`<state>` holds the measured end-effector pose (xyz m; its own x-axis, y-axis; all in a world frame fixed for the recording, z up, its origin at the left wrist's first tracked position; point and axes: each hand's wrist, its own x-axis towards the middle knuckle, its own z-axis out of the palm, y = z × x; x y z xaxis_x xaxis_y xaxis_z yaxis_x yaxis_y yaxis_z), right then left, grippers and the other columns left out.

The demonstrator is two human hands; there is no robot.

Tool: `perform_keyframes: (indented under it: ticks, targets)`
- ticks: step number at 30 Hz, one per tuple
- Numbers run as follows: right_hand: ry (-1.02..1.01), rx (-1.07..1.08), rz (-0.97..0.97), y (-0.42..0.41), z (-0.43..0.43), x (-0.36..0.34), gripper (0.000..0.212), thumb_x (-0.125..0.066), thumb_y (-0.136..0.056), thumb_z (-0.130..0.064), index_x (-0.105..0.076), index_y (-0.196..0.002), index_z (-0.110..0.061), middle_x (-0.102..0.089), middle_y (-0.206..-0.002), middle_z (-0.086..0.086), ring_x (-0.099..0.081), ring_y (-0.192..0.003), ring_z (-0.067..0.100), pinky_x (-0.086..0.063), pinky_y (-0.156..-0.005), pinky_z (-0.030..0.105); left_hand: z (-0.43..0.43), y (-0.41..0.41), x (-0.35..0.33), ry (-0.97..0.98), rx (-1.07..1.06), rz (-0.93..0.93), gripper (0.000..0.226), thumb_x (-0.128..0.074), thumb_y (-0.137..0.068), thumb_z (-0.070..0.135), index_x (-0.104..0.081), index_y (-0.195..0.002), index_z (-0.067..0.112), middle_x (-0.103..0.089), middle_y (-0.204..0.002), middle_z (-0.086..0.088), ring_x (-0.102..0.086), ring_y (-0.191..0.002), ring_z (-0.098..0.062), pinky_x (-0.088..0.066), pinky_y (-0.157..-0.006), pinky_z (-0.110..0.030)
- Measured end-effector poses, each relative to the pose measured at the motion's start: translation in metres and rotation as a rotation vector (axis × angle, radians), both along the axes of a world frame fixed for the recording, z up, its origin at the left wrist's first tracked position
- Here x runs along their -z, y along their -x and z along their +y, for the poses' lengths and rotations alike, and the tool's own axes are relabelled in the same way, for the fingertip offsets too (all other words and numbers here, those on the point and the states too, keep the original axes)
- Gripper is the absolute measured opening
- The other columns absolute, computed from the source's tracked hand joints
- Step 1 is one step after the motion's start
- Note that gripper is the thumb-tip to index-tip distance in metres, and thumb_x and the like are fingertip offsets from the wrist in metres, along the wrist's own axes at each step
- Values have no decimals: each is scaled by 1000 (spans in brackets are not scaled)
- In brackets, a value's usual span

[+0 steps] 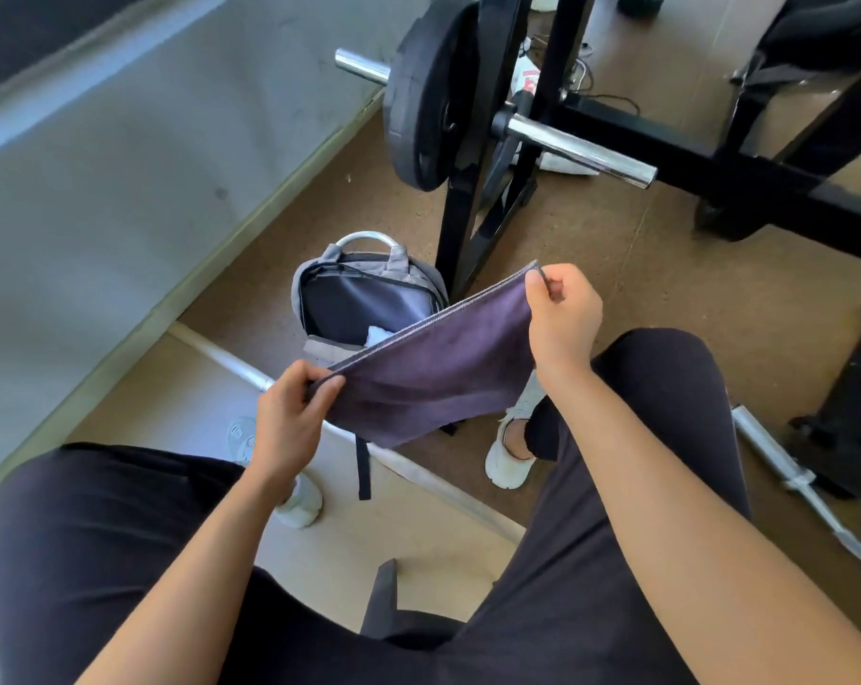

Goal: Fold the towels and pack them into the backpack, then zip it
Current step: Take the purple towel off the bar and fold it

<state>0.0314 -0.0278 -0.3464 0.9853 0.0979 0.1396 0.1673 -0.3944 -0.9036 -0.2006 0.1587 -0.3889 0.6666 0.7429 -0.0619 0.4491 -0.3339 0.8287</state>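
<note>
The left hand pinches one end of a dark purple cloth towel, thumb on top and fingers curled beneath the hem. The right hand grips the opposite end, higher up and farther away, between thumb and forefinger, with the other fingers curled in. How many layers each pinch takes in cannot be made out.

Between the two hands the towel's upper edge is pulled taut, showing a paler stitched hem. Below that line the cloth sags in soft folds, and its lower edge hangs free above the floor.

Just beyond the towel, a grey fabric backpack with a dark lining stands on the brown floor, its main compartment gaping. The towel hides the backpack's lower front. Something white lies inside, half covered by the hem and too indistinct to name. A black strap trails out below the towel.

The person's legs in black trousers fill the foreground, and each white shoe is partly hidden by an arm or the cloth. A silver bar lies on the floor, crossing behind the backpack. Farther off, a black weight plate sits on a chrome bar held in a black steel rack, whose top is cut off by the frame.
</note>
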Motion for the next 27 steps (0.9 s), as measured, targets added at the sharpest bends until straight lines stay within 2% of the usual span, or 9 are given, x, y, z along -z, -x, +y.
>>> perform_keyframes:
  ticks: [4,7,9,12,15,17,19,24,27]
  targets:
    - [57,-85,80,4,3,7,10,-58,-99,-20,-64,-92,-16,-63,-85,-1,-58,-80,14,-42,-71,25,11,5,-12,-49,-208,-69,24,-67,-99,25,-57,-82,12,-57,-70,5,-51,-65,-7,-38,-61,-12]
    - [116,-145,137,8,4,7,18,-56,-101,-21,-67,-104,-6,-64,-93,3,-58,-84,16,-38,-63,15,17,9,-19,-56,-272,-136,22,-73,-95,21,-61,-77,25,-60,-68,10,-54,-60,6,-38,-61,-9]
    - [135,-177,153,11,3,7,14,-55,-101,-20,-65,-102,-9,-64,-95,4,-58,-86,16,-37,-63,13,23,15,-16,10,-246,-205,14,-72,-94,14,-69,-93,28,-62,-66,14,-54,-59,6,-42,-66,-17]
    - [119,-229,142,12,1,4,6,-59,-99,-20,-61,-95,-17,-64,-86,0,-59,-78,8,-41,-64,14,35,25,-8,50,-217,-197,29,-71,-94,11,-69,-121,24,-56,-57,16,-47,-56,-4,-44,-68,-27]
    - [27,-424,197,6,-8,-3,8,-65,-96,-17,-66,-89,-21,-65,-75,-9,-57,-70,2,-43,-65,10,41,32,-15,39,-260,-291,21,-68,-97,9,-75,-106,26,-70,-79,5,-59,-73,-4,-50,-80,-29]
    - [-88,-574,262,2,-16,-6,16,-69,-94,-11,-68,-84,-24,-63,-72,-12,-55,-70,5,-45,-68,16,44,35,-24,36,-334,-400,17,-65,-98,7,-74,-100,21,-71,-83,13,-61,-77,4,-49,-83,-19]
    - [-125,-655,339,2,-19,-6,18,-68,-94,-7,-68,-82,-21,-63,-72,-6,-55,-70,9,-46,-66,20,50,38,-24,28,-369,-420,14,-65,-98,10,-70,-93,22,-67,-73,24,-57,-72,7,-47,-77,-16]
    - [111,-415,145,5,-7,15,18,-70,-91,-11,-62,-82,-24,-64,-73,-8,-57,-67,4,-45,-69,24,48,32,-3,106,-321,-214,7,-68,-97,10,-70,-90,12,-65,-62,24,-54,-61,10,-44,-72,-25]
    - [146,-452,133,5,-5,16,12,-69,-92,-14,-62,-85,-21,-64,-72,-5,-59,-69,8,-48,-68,26,42,29,-7,62,-319,-253,12,-66,-98,14,-69,-88,19,-65,-72,13,-56,-69,-4,-46,-73,-29]
